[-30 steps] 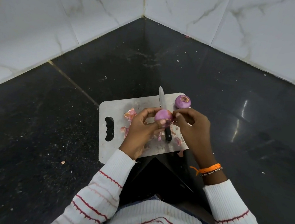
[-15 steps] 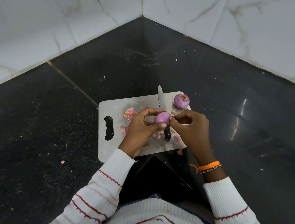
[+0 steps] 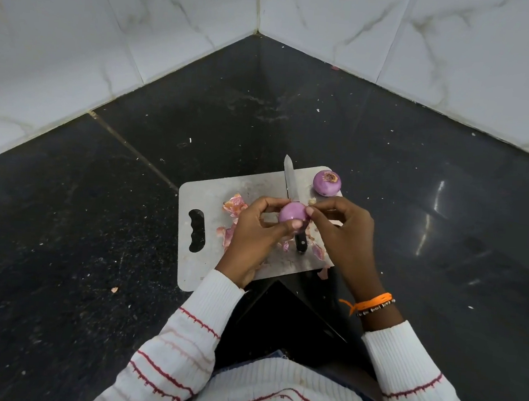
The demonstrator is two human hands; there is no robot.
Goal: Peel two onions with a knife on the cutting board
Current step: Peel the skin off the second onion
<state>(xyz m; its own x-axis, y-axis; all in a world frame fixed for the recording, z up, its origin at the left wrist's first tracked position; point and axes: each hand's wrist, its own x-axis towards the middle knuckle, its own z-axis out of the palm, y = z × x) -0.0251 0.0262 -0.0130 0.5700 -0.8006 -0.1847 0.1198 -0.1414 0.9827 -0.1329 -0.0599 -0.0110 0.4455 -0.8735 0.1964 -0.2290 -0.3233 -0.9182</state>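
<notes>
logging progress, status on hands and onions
Left hand grips the peeled purple onion; right hand pinches skin at its side. Second purple onion on grey cutting board. Black-handled knife lies idle beneath.

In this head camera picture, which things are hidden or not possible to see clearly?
- Knife, head view: its middle is hidden behind the held onion and the left hand.
- Held onion: its underside is covered by the left hand's fingers; what the right hand pinches at its edge is too small to tell.
- Cutting board: the part under both hands is hidden.
- Second onion: its far side faces away.
</notes>
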